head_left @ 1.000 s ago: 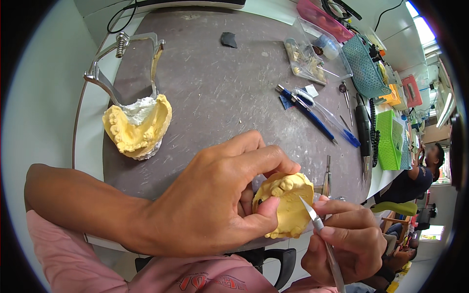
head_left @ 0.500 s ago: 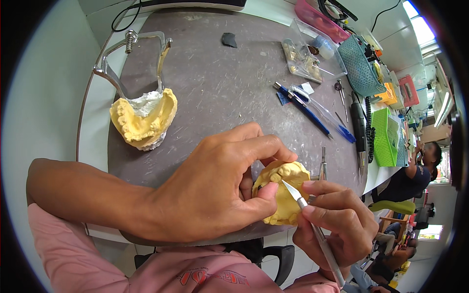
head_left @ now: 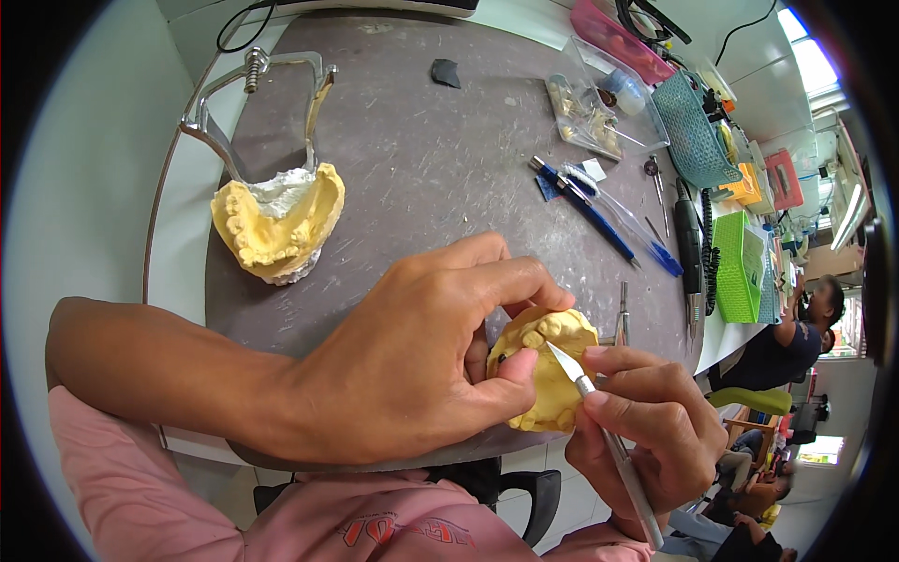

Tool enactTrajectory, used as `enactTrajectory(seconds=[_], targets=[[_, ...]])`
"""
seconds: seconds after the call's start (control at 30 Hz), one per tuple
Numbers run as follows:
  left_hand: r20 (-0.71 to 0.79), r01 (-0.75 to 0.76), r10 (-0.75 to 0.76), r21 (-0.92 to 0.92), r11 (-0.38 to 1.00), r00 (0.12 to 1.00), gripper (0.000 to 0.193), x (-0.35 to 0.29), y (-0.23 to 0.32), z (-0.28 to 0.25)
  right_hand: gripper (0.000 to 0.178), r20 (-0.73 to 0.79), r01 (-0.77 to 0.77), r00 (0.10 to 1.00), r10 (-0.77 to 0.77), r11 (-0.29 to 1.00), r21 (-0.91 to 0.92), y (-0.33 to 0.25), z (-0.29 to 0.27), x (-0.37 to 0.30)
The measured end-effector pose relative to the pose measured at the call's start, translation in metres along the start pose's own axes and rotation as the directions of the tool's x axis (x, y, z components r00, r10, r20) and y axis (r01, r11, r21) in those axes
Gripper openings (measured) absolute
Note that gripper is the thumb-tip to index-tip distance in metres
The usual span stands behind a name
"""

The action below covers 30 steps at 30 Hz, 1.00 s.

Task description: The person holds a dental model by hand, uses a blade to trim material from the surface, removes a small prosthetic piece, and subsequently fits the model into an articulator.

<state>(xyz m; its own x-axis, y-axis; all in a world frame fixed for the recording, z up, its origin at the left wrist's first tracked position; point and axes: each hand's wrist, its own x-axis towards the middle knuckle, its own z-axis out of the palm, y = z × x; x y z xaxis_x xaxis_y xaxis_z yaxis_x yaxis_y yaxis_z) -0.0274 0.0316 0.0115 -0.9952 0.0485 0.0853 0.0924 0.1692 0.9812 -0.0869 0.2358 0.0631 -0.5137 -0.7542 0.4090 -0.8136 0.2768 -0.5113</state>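
My left hand (head_left: 440, 347) grips a yellow plaster dental model (head_left: 554, 398), its thumb on the near left side and a finger over the far edge. Between the thumb and the teeth shows a small dark spot on the model. My right hand (head_left: 651, 426) holds a craft knife (head_left: 613, 448) like a pen. Its pointed blade reaches over the model, with the tip beside a tooth; whether it touches cannot be made out. Some right fingers rest by the model's right edge. Another yellow dental model (head_left: 281, 229), set in white plaster on a metal articulator (head_left: 211, 140), stands at the left.
On the grey worktop (head_left: 403, 140) lie a blue pen (head_left: 585, 211), a brush with a clear handle (head_left: 618, 220), and a black handpiece (head_left: 688, 244). Beyond are a clear plastic box (head_left: 599, 122), a teal basket (head_left: 693, 131) and a green basket (head_left: 738, 272). A person (head_left: 791, 328) sits farther right.
The knife, the model and both hands stay almost in place, with a very slight shift to the right. The whole view has moved a little.
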Motion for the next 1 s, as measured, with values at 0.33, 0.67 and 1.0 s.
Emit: enactTrajectory(seconds=[0.33, 0.67, 1.0], targets=[[0.002, -0.023, 0.023, -0.002, 1.000, 1.000, 0.036, 0.0024, 0.0017, -0.0002, 0.035, 0.023, 0.001, 1.000, 0.001, 0.998, -0.059, -0.0046, -0.0033, -0.0043], [-0.003, -0.025, 0.025, -0.013, 1.000, 1.000, 0.033, 0.0024, 0.0026, 0.0001, 0.034, 0.019, -0.012, 1.000, 0.012, 1.000, -0.027, -0.0052, -0.0047, -0.0031], [0.002, -0.030, 0.030, -0.011, 1.000, 1.000, 0.035, 0.0027, 0.0008, -0.0005, 0.034, 0.015, 0.041, 0.999, -0.039, 0.988, -0.151, -0.0081, -0.0013, -0.0020]])
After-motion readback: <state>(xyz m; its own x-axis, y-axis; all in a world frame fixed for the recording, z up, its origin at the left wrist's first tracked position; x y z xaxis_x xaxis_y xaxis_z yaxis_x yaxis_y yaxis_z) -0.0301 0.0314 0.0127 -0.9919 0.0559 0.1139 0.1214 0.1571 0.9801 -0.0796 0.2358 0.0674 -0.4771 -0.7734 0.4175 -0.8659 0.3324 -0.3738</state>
